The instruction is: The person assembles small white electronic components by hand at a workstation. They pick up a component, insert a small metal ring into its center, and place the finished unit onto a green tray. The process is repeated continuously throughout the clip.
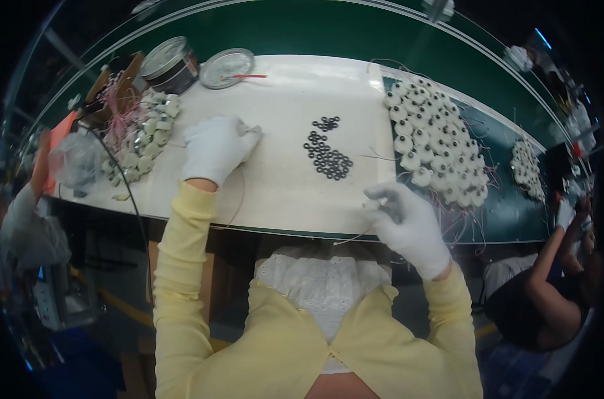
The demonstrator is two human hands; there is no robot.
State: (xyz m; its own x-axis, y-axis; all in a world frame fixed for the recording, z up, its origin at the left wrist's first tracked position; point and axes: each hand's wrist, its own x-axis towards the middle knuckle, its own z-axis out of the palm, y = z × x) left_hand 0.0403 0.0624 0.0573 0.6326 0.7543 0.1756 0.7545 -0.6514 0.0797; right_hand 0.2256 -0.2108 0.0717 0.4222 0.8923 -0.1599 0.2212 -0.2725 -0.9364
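Note:
My left hand (212, 147), in a white glove, is low over the white work surface. Its fingers are closed toward the right around something small that the glove mostly hides; a thin wire (241, 199) runs from under it to the table's near edge. My right hand (409, 226), also gloved, is at the near edge with its fingers curled and a small pale thing at the tips, too blurred to name. Below those fingertips a thin wire with a pale end (345, 240) sticks out. Between the hands lies a cluster of small black rings (328, 159).
Many round white parts with black centres (428, 139) cover the green surface on the right. White wired parts (149, 136) are heaped at left, near a tin (169, 65), a round lid (227, 68) and a clear plastic bag (77, 159). Other people work at both sides.

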